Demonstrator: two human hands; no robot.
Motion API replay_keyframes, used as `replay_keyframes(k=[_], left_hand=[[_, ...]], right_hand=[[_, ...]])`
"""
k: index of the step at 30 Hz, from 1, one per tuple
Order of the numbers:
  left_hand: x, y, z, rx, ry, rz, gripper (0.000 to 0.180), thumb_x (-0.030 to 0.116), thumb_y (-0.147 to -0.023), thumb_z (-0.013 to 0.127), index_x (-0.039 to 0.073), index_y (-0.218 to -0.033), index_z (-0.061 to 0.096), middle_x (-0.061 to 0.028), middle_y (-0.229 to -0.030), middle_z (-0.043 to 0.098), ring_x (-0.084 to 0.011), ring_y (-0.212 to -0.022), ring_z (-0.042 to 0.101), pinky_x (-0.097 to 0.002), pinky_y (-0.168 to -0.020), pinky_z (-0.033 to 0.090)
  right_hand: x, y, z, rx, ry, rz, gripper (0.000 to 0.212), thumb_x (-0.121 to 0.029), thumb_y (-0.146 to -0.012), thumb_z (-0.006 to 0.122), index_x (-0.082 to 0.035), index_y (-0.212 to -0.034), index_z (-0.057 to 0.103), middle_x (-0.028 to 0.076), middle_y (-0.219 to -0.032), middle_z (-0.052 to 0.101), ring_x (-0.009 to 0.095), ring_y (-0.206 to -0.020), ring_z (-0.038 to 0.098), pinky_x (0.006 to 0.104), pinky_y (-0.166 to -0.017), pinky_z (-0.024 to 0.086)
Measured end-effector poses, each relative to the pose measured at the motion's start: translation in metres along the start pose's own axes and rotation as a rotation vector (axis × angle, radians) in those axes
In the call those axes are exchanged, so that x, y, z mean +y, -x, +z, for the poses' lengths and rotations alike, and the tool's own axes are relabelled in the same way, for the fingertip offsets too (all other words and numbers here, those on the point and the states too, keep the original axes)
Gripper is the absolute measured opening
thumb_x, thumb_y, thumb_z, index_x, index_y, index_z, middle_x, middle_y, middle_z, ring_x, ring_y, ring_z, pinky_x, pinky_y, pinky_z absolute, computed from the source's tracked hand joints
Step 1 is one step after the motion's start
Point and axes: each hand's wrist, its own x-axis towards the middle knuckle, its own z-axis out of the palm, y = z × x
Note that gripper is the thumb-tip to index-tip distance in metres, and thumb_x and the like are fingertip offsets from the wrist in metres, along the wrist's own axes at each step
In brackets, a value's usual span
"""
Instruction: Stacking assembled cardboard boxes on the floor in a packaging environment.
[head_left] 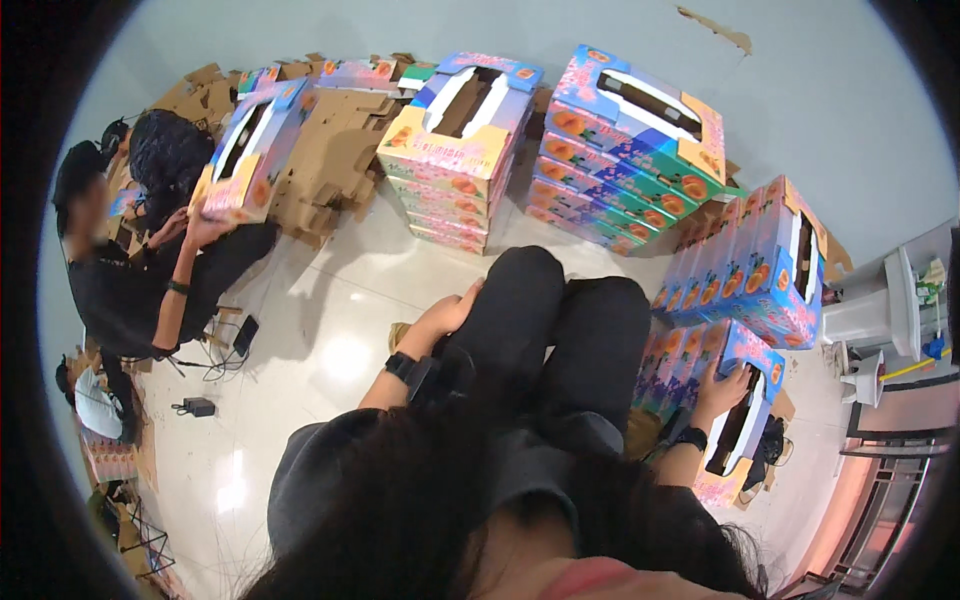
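My left hand lies flat against the side of my left knee, fingers stretched out and holding nothing. At my right side, my right hand is on the end of a low row of printed fruit cartons. Its fingers curl over the rim by the long cut-out of the outermost carton, which is blue, pink and yellow with orange fruit pictures. Just beyond it stands a second row of the same cartons, pressed together on edge.
Ahead rise two carton stacks, a pinkish one and a blue-green one. Flattened brown cardboard lies to the left. There a seated person in black holds a carton. A black adapter rests on the tiles; a white sink is at right.
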Motion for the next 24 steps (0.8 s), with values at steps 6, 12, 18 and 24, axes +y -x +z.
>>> replay_keyframes(k=[6,12,18,24], left_hand=[[0.013,0.012,-0.004,-0.037,-0.021,0.024,0.093,0.070,-0.083,0.018,-0.012,-0.104,0.059,-0.0347,-0.104,0.056,-0.0408,-0.109,0.052,-0.0376,-0.095,0.036],[0.010,0.013,-0.004,-0.020,-0.055,0.028,0.095,0.070,-0.084,0.018,-0.013,-0.102,0.059,-0.0352,-0.102,0.057,-0.0418,-0.108,0.052,-0.0388,-0.094,0.037],[0.004,0.009,-0.004,-0.005,-0.035,0.057,0.092,0.068,-0.084,0.021,-0.013,-0.102,0.059,-0.0351,-0.105,0.055,-0.0422,-0.108,0.052,-0.0394,-0.094,0.037],[0.011,0.015,-0.021,0.075,-0.051,0.267,0.062,0.051,-0.087,0.040,-0.006,-0.102,0.060,-0.0276,-0.098,0.060,-0.0394,-0.098,0.057,-0.0387,-0.086,0.043]], right_hand=[[0.012,-0.004,0.000,0.047,-0.185,-0.075,0.054,-0.039,-0.079,0.060,-0.003,-0.118,0.052,0.022,-0.124,0.048,0.038,-0.117,0.044,0.0487,-0.098,0.035],[0.007,-0.001,0.001,-0.031,-0.184,-0.136,0.049,-0.028,-0.075,0.062,0.000,-0.114,0.053,0.025,-0.122,0.049,0.040,-0.114,0.046,0.0461,-0.096,0.038],[0.001,0.000,-0.009,-0.065,-0.173,-0.141,0.049,-0.024,-0.074,0.063,0.001,-0.115,0.052,0.025,-0.122,0.049,0.039,-0.115,0.045,0.0447,-0.097,0.038],[-0.005,-0.001,-0.014,-0.089,-0.183,-0.135,0.051,-0.023,-0.072,0.064,0.001,-0.115,0.052,0.024,-0.122,0.049,0.039,-0.114,0.045,0.0442,-0.097,0.038]])
